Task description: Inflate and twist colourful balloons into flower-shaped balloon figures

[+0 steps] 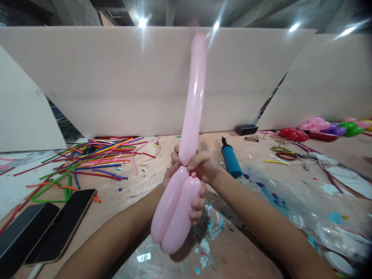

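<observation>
A long pink modelling balloon (194,93) is held in front of me, folded into a loop at the bottom with a straight length rising upward. Its tip is blurred, and the knotted nozzle shows atop the right side of the loop. Behind the loop, my left hand (171,175) is closed around the balloon, with fingertips showing at the loop's right side. My right hand (205,164) pinches the narrow joint between the loop and the upright length. Part of both hands is hidden by the balloon.
Several uninflated balloons (107,155) lie spread at left, near two phones (62,228). A blue hand pump (231,159) lies right of centre. Scissors (308,156), plastic scraps and finished balloon shapes (315,124) are at right. A pale board (130,81) stands behind the table.
</observation>
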A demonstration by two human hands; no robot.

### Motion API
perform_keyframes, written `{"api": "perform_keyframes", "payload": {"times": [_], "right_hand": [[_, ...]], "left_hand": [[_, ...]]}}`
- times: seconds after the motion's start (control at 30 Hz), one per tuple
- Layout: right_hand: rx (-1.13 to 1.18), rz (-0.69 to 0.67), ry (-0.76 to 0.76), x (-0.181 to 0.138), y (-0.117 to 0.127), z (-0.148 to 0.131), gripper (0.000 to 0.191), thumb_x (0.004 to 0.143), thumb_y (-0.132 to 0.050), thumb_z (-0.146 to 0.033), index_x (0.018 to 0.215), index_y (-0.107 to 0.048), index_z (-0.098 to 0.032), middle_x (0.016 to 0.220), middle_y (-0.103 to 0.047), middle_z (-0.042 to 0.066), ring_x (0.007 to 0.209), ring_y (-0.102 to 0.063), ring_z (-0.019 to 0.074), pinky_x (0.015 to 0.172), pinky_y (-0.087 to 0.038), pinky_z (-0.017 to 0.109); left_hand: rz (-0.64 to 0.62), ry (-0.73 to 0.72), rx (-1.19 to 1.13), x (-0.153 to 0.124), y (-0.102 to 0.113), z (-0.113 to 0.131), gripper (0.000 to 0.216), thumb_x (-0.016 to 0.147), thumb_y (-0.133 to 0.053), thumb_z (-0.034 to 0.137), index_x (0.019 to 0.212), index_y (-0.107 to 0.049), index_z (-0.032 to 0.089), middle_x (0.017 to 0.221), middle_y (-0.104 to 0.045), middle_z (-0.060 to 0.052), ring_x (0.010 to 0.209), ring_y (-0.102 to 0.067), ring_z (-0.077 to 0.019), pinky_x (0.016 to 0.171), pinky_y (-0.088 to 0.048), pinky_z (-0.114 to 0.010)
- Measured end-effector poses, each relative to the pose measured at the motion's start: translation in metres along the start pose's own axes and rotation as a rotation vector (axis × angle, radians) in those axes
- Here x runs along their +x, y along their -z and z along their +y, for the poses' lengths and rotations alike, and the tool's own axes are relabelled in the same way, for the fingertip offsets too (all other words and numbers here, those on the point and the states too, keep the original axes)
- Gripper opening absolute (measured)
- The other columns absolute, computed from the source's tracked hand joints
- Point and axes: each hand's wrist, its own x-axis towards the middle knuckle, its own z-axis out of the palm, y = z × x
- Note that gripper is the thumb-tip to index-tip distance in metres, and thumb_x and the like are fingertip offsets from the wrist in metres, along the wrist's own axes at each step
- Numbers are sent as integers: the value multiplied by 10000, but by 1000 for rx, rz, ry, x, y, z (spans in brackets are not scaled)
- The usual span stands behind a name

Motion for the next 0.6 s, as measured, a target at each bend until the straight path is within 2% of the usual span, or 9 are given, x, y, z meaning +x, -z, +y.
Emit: {"api": "perform_keyframes", "payload": {"times": [0.1, 0.2, 0.37, 0.5, 0.6], "right_hand": [[64, 131, -49, 3, -6, 0, 239, 476, -574, -59, 671, -494, -172, 630, -518, -15, 542, -460, 101, 478, -407, 206], [31, 301, -89, 4, -9, -4, 287, 439, -547, -11, 691, -553, -149, 667, -581, 11, 609, -532, 121, 522, -441, 201], [-73, 503, -109, 7, -10, -5, 409, 419, -498, -40, 806, -585, -138, 687, -615, 34, 608, -545, 143, 477, -389, 211], [-365, 563, 8, 7, -3, -7, 576, 459, -453, -93, 1019, -560, -177, 714, -633, 14, 559, -498, 152, 444, -316, 235], [-653, 533, 73, 0, 4, -13, 526, 522, -464, -91, 1027, -564, -197, 788, -644, 9, 610, -510, 149, 511, -371, 252]], "left_hand": [[93, -15, 48, -1, -5, 3, 831, 598, -374, 915, 835, -664, 173, 600, -549, -42, 525, -549, -195, 561, -457, -353], [187, -22, 67, -4, -6, 7, 830, 563, -398, 929, 808, -665, 182, 600, -557, -37, 517, -545, -190, 564, -463, -354], [210, -30, 54, -5, 1, 11, 817, 584, -486, 878, 911, -671, 152, 712, -633, -74, 621, -616, -236, 617, -488, -382], [203, -160, 63, 0, 8, 16, 754, 614, -582, 790, 940, -666, 116, 792, -670, -94, 686, -651, -254, 657, -495, -377], [243, -250, 95, 2, 12, 23, 642, 689, -588, 716, 905, -665, 117, 818, -684, -106, 719, -669, -268, 685, -501, -380]]}}
